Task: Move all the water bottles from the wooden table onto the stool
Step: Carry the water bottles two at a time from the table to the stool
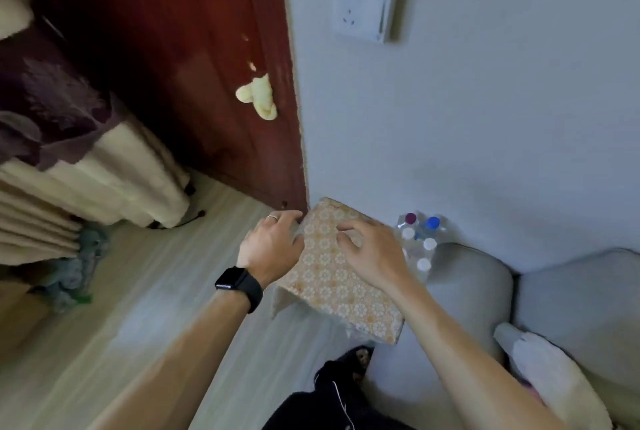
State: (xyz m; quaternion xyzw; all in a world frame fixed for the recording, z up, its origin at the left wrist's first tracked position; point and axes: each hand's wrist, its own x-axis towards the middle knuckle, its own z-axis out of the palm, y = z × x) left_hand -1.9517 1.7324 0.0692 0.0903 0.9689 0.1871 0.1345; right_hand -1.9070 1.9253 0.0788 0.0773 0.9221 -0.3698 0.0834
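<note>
A square top covered in orange cloth with a white flower pattern (334,294) stands in the corner against the pale wall (485,118). No bottle rests on it. The cover hides what is under it, so it cannot be told whether this is the wooden bench or the stool.

A cluster of clear plastic water bottles (420,239), most with white caps plus one blue and one purple, stands just beside that top on its right, between it and the grey padded sofa (467,287). What carries them is hidden. They may be bundled in clear wrap, but blur leaves that unsure.

All the bottles in view sit together in one place and none is in hand, so the moving looks either wholly done or not yet begun.

The left hand (273,249) is at the top's left edge with its fingers curled at the rim; whether its grip has taken the cover cannot be told. The right hand (370,253) is over the top, fingers spread and loosely bent, its grip empty.
</note>
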